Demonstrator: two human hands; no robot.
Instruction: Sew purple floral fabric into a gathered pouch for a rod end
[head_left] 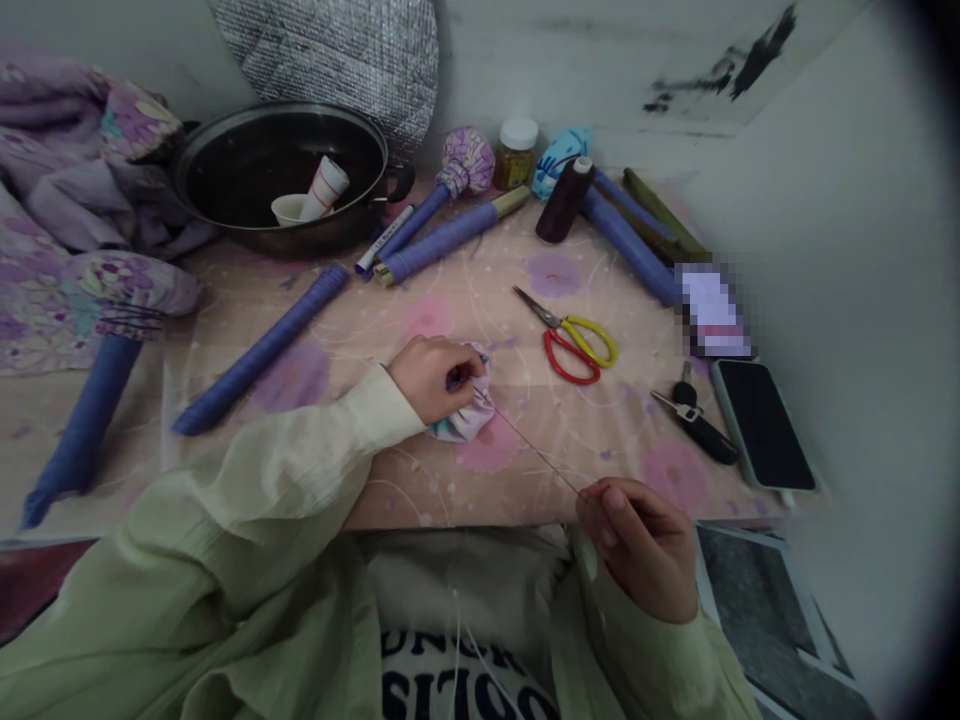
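Observation:
My left hand (439, 378) is closed on a small gathered piece of floral cloth (472, 415), pressing it against the table; the fingers hide part of it. A thin dark thread (536, 450) runs taut from the cloth down to my right hand (637, 545). There, thumb and forefinger pinch the thread near the table's front edge. Whether a needle is in that pinch I cannot tell. Scissors (566, 335) with one red and one yellow handle lie beyond the hands, blades pointing away to the left. Behind them stands a dark thread spool (564, 200), slightly tilted.
A black pan (281, 180) holding a paper cup stands at the back left. Blue-wrapped sticks (262, 350) lie around, some topped with floral cloth heads (466, 160). Keys (697, 420) and a phone (763, 425) lie at the right edge. A lidded jar (516, 155) stands by the wall.

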